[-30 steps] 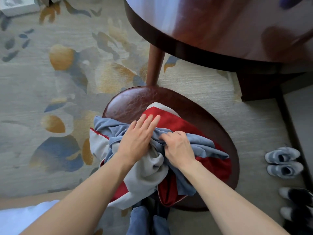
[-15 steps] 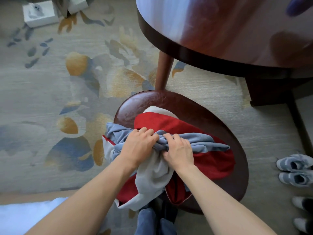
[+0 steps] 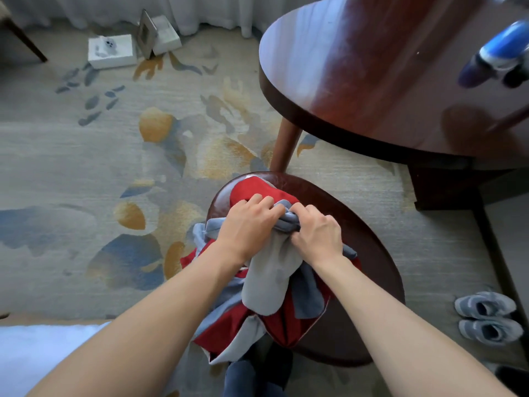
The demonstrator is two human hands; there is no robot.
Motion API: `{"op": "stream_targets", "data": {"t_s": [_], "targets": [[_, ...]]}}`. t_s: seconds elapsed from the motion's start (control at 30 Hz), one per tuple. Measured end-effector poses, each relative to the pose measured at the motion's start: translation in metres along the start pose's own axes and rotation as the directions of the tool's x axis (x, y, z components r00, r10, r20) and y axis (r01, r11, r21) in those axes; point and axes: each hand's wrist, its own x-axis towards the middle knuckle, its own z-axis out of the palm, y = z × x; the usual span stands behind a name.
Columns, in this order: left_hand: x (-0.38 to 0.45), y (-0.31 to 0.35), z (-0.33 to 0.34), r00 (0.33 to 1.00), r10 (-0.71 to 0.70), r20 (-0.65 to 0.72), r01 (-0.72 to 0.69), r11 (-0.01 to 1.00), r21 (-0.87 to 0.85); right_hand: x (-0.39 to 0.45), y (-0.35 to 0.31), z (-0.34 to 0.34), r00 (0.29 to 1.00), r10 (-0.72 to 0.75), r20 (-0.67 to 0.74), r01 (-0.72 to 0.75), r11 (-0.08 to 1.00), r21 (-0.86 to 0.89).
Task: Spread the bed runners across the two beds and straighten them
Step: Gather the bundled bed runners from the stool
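A crumpled bundle of red and grey-blue bed runners (image 3: 266, 285) lies bunched on a round dark brown stool (image 3: 369, 253). My left hand (image 3: 246, 224) and my right hand (image 3: 316, 233) are side by side on top of the bundle, both with fingers closed into the grey-blue fabric. Loose folds hang over the stool's near edge toward my legs. A white bed corner (image 3: 37, 356) shows at the bottom left.
A round polished wooden table (image 3: 372, 81) stands just beyond the stool, one leg (image 3: 284, 147) close to it, with a blue bottle (image 3: 498, 53) lying on top. Grey sneakers (image 3: 486, 316) sit on the carpet at right. White boxes (image 3: 111, 51) and a frame lie by the curtain.
My left hand went from flat with spread fingers to closed on the fabric, and both hands have gathered the runners tighter and drawn them up. The view has tilted toward the far floor.
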Motion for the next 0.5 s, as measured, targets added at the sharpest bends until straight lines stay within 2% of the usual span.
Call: {"op": "stream_targets", "data": {"t_s": [0.17, 0.3, 0.5], "targets": [[0.016, 0.013, -0.050, 0.994, 0.022, -0.110, -0.024, 1.000, -0.018, 0.003, -0.001, -0.056, 0.997, 0.011, -0.074, -0.012, 1.000, -0.016], [0.005, 0.014, -0.084, 0.986, 0.017, -0.165, -0.021, 0.999, -0.027, -0.003, -0.017, -0.085, 0.991, -0.047, -0.129, 0.049, 0.999, 0.009], [-0.059, -0.001, -0.121, 0.972, -0.148, -0.181, 0.150, 0.989, -0.008, -0.022, -0.074, -0.096, 0.964, -0.223, -0.144, 0.228, 0.974, 0.016]]}}
